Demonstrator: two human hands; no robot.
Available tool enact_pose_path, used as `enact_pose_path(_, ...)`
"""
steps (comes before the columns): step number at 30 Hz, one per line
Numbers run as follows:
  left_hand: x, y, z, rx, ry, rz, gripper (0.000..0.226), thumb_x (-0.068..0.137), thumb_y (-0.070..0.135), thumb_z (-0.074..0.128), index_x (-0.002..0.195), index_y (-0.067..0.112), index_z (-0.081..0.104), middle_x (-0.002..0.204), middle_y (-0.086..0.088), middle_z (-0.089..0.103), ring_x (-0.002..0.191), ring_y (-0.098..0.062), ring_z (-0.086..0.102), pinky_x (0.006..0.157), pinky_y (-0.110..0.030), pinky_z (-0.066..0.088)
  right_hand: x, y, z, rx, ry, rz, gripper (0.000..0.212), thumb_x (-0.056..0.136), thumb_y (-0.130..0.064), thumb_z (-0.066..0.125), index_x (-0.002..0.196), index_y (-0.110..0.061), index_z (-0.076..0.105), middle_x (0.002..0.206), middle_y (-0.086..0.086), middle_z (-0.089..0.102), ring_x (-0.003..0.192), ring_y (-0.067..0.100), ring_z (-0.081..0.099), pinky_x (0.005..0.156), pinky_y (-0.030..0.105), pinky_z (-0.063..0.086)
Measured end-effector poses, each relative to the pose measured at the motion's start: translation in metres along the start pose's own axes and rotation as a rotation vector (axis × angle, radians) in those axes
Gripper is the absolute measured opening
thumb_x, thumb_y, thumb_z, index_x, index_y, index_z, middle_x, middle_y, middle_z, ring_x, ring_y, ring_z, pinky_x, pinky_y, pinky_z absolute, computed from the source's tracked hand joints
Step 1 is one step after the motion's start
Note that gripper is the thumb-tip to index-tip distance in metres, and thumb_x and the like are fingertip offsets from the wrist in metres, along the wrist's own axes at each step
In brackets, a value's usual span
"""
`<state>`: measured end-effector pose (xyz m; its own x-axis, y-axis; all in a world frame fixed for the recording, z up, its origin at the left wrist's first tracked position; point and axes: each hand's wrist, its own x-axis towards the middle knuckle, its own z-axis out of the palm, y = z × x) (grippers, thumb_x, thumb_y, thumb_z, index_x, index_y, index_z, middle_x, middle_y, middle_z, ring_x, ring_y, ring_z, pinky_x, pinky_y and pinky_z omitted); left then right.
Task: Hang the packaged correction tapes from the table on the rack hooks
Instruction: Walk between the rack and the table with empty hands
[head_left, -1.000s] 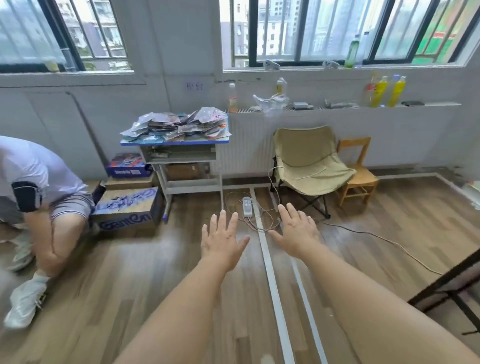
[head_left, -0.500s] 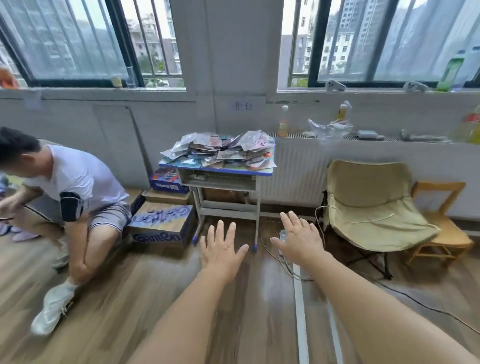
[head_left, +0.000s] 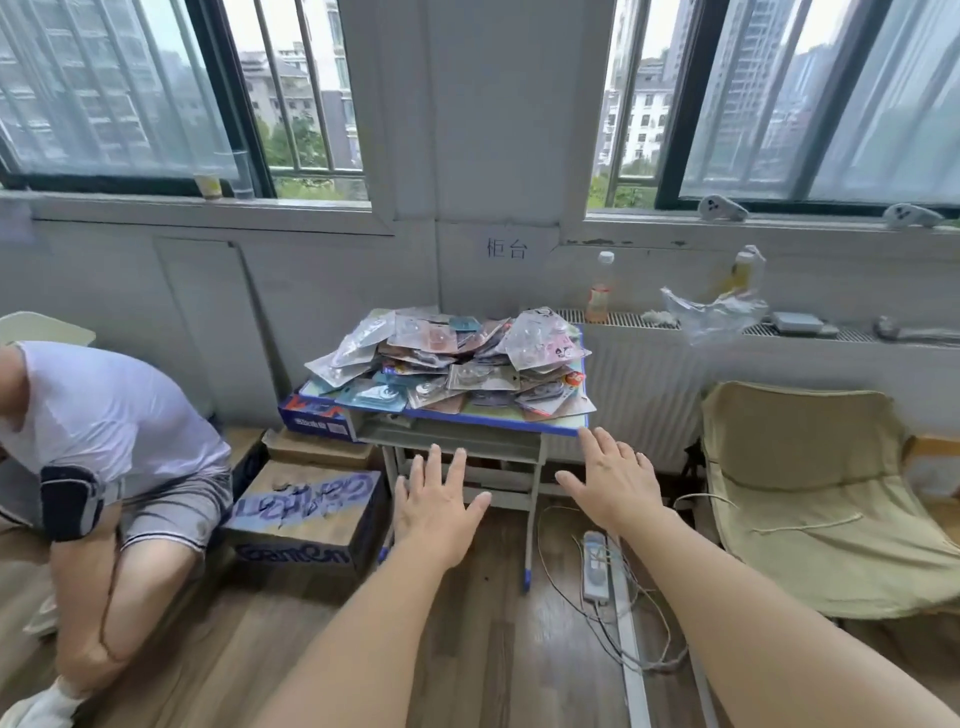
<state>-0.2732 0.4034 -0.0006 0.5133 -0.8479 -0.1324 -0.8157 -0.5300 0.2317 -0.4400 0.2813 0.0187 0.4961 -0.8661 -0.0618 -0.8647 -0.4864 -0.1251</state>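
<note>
A heap of several packaged correction tapes (head_left: 452, 364) lies on a small blue-edged table (head_left: 498, 422) against the wall under the windows. My left hand (head_left: 434, 506) is stretched out flat, fingers spread, below and in front of the table's front edge. My right hand (head_left: 610, 480) is also flat and spread, its fingertips just under the table's right front corner. Neither hand holds or touches anything. No rack or hooks are in view.
A person in a white shirt (head_left: 98, 441) crouches at the left. Cardboard boxes (head_left: 306, 519) stand left of the table. A folding chair (head_left: 815, 499) is at the right. A power strip (head_left: 595, 564) and cables lie on the floor.
The view has turned left and come closer to the table, which now looks larger and sits just beyond my fingertips. Both hands stay spread and hold nothing.
</note>
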Motion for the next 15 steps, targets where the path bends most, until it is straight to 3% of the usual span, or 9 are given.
enact_pose_path(15, 0.237, 0.019, -0.010, 0.025, -0.072, 0.027, 0.068, 0.101, 0.055, 0.028, 0.156, 0.029, -0.004, 0.163, -0.005, -0.010, 0.150, -0.026, -0.007, 0.121, -0.043, 0.000, 0.239, 0.009, -0.001, 0.053, -0.066, 0.064, 0.073, 0.097, -0.054, 0.036, 0.155, -0.021, 0.005, 0.160, 0.003, 0.015, 0.143, 0.028, 0.022, 0.114, 0.045, 0.026)
